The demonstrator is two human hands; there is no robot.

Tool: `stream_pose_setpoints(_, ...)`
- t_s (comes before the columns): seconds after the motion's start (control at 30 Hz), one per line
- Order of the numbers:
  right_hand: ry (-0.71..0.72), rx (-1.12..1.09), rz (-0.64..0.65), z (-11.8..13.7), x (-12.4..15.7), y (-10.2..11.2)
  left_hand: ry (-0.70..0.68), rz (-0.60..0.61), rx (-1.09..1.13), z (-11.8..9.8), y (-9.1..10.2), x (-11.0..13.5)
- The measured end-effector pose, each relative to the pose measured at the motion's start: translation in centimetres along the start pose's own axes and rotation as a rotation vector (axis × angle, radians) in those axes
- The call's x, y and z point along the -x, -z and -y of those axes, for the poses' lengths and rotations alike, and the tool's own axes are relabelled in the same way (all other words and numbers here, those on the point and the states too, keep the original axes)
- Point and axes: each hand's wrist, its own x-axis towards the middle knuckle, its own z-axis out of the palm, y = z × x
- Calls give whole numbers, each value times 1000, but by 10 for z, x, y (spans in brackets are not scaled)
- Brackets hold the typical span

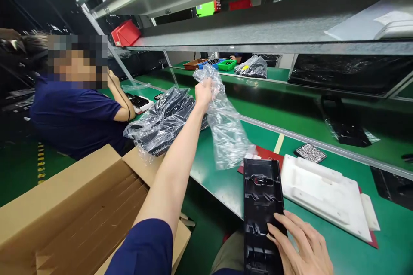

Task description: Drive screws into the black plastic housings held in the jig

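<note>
My left hand (204,93) reaches far forward, its fingers closed on the top of a clear plastic bag (226,129). The bag hangs down over the green bench, crumpled, and looks to hold nothing. My right hand (301,240) is at the lower right, its fingers bent over the right edge of a long black plastic housing (263,215). Ribs and clips show inside the housing, which juts past the bench's front edge. Its lower end runs out of view. Left of the bag lies a heap of black parts in clear bags (164,120).
A white fixture block (325,195) sits on a red board, with a small tray of metal bits (310,153) behind it. An open cardboard box (80,210) stands at the lower left. A co-worker (77,116) sits at the left. A metal shelf (226,30) crosses above the bench.
</note>
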Motion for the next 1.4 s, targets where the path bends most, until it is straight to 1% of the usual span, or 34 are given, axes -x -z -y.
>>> stream_pose_setpoints(0.07,13,78,8,-9,6,3,-12,55,-151,2,5,-12)
stream_pose_setpoints(0.1,10,107,3,-12,8,5,-22,87,-225,4,6,-12)
stream_pose_setpoints(0.17,-24,143,-7,-16,8,11,-46,147,-357,13,5,-2)
stream_pose_setpoints(0.23,-95,170,-38,-17,4,17,-85,195,-479,26,2,22)
stream_pose_setpoints(0.3,-159,209,-78,-19,-5,24,-131,244,-582,45,0,57)
stream_pose_setpoints(0.37,-200,244,-102,-22,-16,31,-163,337,-656,66,0,93)
stream_pose_setpoints(0.43,-243,260,-108,-26,-28,38,-184,446,-711,87,2,123)
stream_pose_setpoints(0.5,-280,274,-133,-30,-38,43,-199,508,-754,99,3,139)
stream_pose_setpoints(0.53,-295,282,-148,-32,-42,45,-214,519,-768,99,4,142)
stream_pose_setpoints(0.6,-327,294,-183,-35,-51,48,-256,512,-778,89,4,145)
stream_pose_setpoints(0.67,-368,301,-211,-36,-58,49,-342,535,-746,65,2,156)
stream_pose_setpoints(0.7,-388,302,-223,-36,-62,49,-403,575,-715,50,1,168)
stream_pose_setpoints(0.73,-406,301,-232,-36,-64,48,-541,676,-643,33,0,184)
stream_pose_setpoints(0.77,-423,299,-234,-35,-66,47,-683,810,-570,16,-1,203)
stream_pose_setpoints(0.83,-442,297,-232,-33,-69,45,-913,1056,-486,-14,-6,244)
stream_pose_setpoints(0.87,-443,297,-236,-32,-70,44,-981,1107,-507,-24,-9,263)
stream_pose_setpoints(0.93,-429,284,-252,-29,-70,42,-1118,1059,-560,-36,-16,288)
stream_pose_setpoints(0.97,-421,269,-264,-27,-71,41,-1159,1035,-586,-37,-20,294)
stream_pose_setpoints(1.03,-411,231,-290,-23,-73,40,-1224,1018,-609,-36,-26,292)
stream_pose_setpoints(1.1,-416,214,-314,-20,-76,38,-1270,1054,-611,-34,-30,280)
stream_pose_setpoints(1.23,-433,223,-337,-18,-87,30,-1392,1167,-579,-35,-39,250)
stream_pose_setpoints(1.33,-463,210,-346,-19,-93,17,-1492,1253,-524,-35,-50,230)
stream_pose_setpoints(1.4,-498,203,-356,-22,-95,6,-1525,1317,-493,-31,-60,218)
